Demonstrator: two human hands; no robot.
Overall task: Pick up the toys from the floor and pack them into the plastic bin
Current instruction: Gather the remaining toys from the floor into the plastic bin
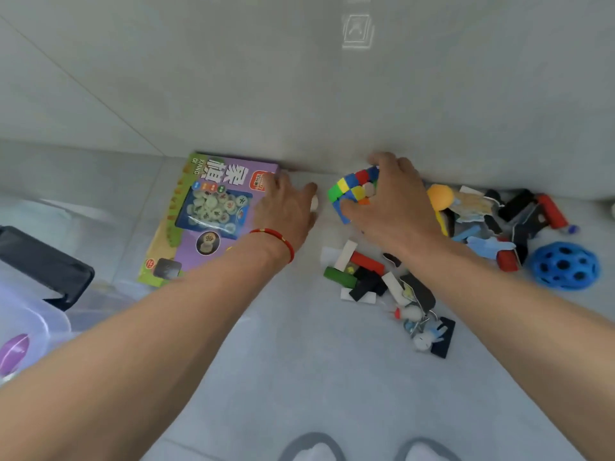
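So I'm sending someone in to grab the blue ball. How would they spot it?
Follow the wall's base to the toy pile at the right. The blue ball lies on the floor at the pile's far right edge. It alone is round and blue, pitted with dark holes.

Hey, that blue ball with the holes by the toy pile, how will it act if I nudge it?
The blue ball is round and lies free on the floor, so it would likely roll. Its dark holes suggest a hollow, light shell. The pitted surface probably gives fingers some purchase.

Toys (366,274) floor-strewn; bin (30,314) seemingly left.
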